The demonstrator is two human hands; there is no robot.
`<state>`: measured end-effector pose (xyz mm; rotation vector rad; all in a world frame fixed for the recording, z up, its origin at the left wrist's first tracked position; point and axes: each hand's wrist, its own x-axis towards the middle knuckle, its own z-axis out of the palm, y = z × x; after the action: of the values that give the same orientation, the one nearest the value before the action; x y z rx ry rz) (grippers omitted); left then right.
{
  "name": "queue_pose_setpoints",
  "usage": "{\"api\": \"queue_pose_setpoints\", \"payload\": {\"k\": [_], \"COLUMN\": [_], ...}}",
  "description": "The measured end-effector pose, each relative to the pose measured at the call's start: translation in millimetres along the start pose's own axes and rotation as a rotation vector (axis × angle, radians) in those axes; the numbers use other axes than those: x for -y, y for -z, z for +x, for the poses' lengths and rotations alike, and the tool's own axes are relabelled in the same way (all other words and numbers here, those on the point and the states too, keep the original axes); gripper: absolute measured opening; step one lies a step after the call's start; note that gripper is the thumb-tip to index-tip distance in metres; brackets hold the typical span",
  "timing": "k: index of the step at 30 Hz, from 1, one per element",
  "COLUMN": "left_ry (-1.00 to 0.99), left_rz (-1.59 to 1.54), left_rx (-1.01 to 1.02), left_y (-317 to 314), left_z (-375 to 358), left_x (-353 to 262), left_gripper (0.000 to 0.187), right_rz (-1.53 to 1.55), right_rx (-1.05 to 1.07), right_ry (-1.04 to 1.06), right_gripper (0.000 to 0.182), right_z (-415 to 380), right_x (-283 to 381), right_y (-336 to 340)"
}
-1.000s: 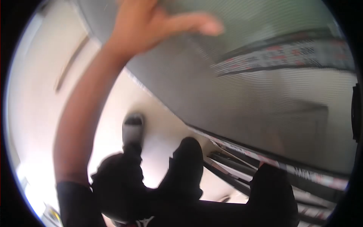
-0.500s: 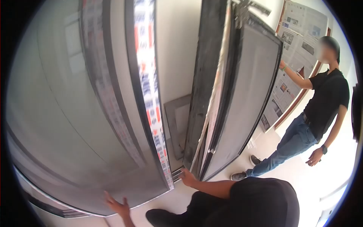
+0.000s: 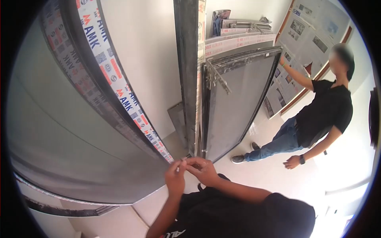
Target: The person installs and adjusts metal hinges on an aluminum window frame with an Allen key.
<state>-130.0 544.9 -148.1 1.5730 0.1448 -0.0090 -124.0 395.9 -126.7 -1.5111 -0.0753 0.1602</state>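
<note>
Taped panel (image 3: 79, 139) stands upright, close to your hands.
Near it, your left hand (image 3: 174, 180) and right hand (image 3: 204, 171) meet, fingers pinched narrow, perhaps for fine control; whether they hold something small, one cannot tell.

You see a plain, pale wall (image 3: 139, 51) rising beyond your hands (image 3: 204, 172). Farther off to their right, a tall panel (image 3: 313, 29) covered in newspaper-like pages stands between reddish-brown edges. Pale, smooth floor (image 3: 254, 176) spreads around below them, with a thin dark seam (image 3: 139, 216) to their lower left. Strong white light washes out the area at their lower right.
</note>
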Motion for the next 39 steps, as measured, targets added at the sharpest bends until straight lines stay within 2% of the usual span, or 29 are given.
{"api": "queue_pose_setpoints", "payload": {"k": [1, 2, 3, 4, 5, 6, 7, 10, 11, 14, 16, 17, 19, 20, 21, 22, 23, 24, 25, 26, 27, 28, 29, 32, 33, 34, 36, 38, 39], "left_ry": [0.020, -0.084, -0.192, -0.166, -0.137, -0.192, -0.246, -0.175, -0.196, -0.277, -0.291, -0.401, -0.554, -0.554, -0.673, -0.793, -0.796, -0.897, -0.990, -0.971, -1.041, -1.125, -1.145, -1.043, -1.040, -0.969, -0.888, -0.822, -0.818], "left_rz": [-0.016, 0.025, 0.068, 0.027, -0.017, -0.004, 0.009, -0.112, -0.236, -0.443, -0.553, -0.466, -0.274, -0.275, -0.099, 0.075, 0.065, 0.091, 0.119, 0.113, 0.190, 0.266, 0.235, 0.184, 0.179, 0.128, 0.071, 0.071, 0.064], "left_rx": [-0.014, 0.003, 0.019, 0.004, -0.016, -0.062, -0.116, -0.193, -0.174, -0.166, -0.180, -0.174, -0.170, -0.153, -0.218, -0.289, -0.281, -0.290, -0.291, -0.266, -0.258, -0.258, -0.228, -0.181, -0.174, -0.197, -0.232, -0.254, -0.264], "left_y": [-4.4, -10.1, -16.6, -24.7, -32.3, -39.9, -45.7, -65.0, -75.8, -107.0, -120.3, -122.0, -120.6, -119.0, -118.4, -117.7, -116.3, -113.8, -111.0, -108.1, -103.9, -99.1, -96.0, -87.8, -86.6, -86.7, -88.9, -95.1, -99.6], "left_z": [7.6, 15.7, 26.1, 35.5, 43.8, 56.5, 66.9, 91.6, 98.6, 129.5, 145.5, 155.8, 168.8, 169.3, 168.4, 168.3, 167.7, 164.3, 158.0, 148.4, 140.8, 139.6, 140.5, 133.1, 134.5, 139.8, 152.8, 170.4, 178.1], "left_x": [-18.4, -36.9, -54.8, -70.8, -84.6, -93.7, -100.9, -124.7, -133.9, -167.1, -166.8, -165.1, -160.2, -160.8, -161.2, -161.3, -159.2, -154.9, -150.0, -146.3, -145.6, -144.7, -134.9, -129.1, -129.0, -130.6, -135.0, -141.5, -143.3], "left_gripper": [0.026, 0.026, 0.025, 0.026, 0.026, 0.026, 0.027, 0.026, 0.025, 0.019, 0.016, 0.017, 0.014, 0.014, 0.013, 0.012, 0.012, 0.013, 0.015, 0.015, 0.018, 0.020, 0.022, 0.024, 0.024, 0.021, 0.018, 0.013, 0.013], "right_rz": [-0.192, -0.380, -0.373, -0.385, -0.442, -0.498, -0.542, -0.699, -0.771, -0.957, -1.016, -1.031, -0.580, -0.660, -0.742, -0.623, -0.743, -0.859, -0.754, -0.648, -0.652, -0.448, -0.244, -0.223, -0.365, -0.369, -1.001, -0.932, -1.001], "right_rx": [-0.021, -0.033, -0.054, -0.028, -0.055, -0.077, -0.091, -0.195, -0.219, -0.383, -0.358, -0.353, -0.334, -0.348, -0.362, -0.211, -0.136, -0.059, -0.071, -0.089, -0.107, -0.095, -0.081, -0.117, -0.174, -0.177, -0.263, -0.452, -0.428], "right_ry": [0.076, 0.149, 0.187, 0.167, 0.322, 0.488, 0.500, 0.560, 0.641, 0.933, 1.070, 1.055, 0.706, 0.689, 0.675, 0.813, 0.833, 0.839, 0.741, 0.637, 0.619, 0.532, 0.443, 0.416, 0.448, 0.447, 1.014, 0.830, 0.757], "right_gripper": [0.024, 0.024, 0.019, 0.019, 0.015, 0.010, 0.011, 0.009, 0.008, 0.007, 0.008, 0.008, 0.010, 0.010, 0.010, 0.011, 0.014, 0.018, 0.024, 0.030, 0.030, 0.035, 0.039, 0.038, 0.036, 0.036, 0.034, 0.034, 0.038], "right_z": [4.5, 8.4, 13.1, 19.5, 25.0, 34.1, 41.3, 89.0, 111.1, 184.3, 220.9, 215.8, 209.3, 191.5, 163.0, 141.9, 123.7, 114.0, 113.3, 109.2, 105.9, 106.7, 106.5, 102.5, 99.2, 98.8, 102.5, 116.7, 125.9], "right_x": [18.7, 35.6, 55.9, 68.1, 77.6, 83.3, 86.2, 112.1, 126.3, 180.8, 212.3, 220.0, 228.2, 221.5, 211.3, 190.4, 182.6, 174.7, 163.4, 152.5, 148.0, 147.4, 147.5, 147.0, 150.2, 153.6, 163.6, 171.7, 178.1], "right_y": [3.9, 10.7, 18.9, 32.7, 49.9, 72.1, 99.3, 177.4, 196.4, 227.6, 229.2, 223.5, 202.4, 196.1, 189.2, 182.9, 165.4, 146.6, 132.3, 120.6, 109.7, 99.3, 91.1, 73.7, 72.9, 82.7, 110.0, 114.8, 115.9]}}
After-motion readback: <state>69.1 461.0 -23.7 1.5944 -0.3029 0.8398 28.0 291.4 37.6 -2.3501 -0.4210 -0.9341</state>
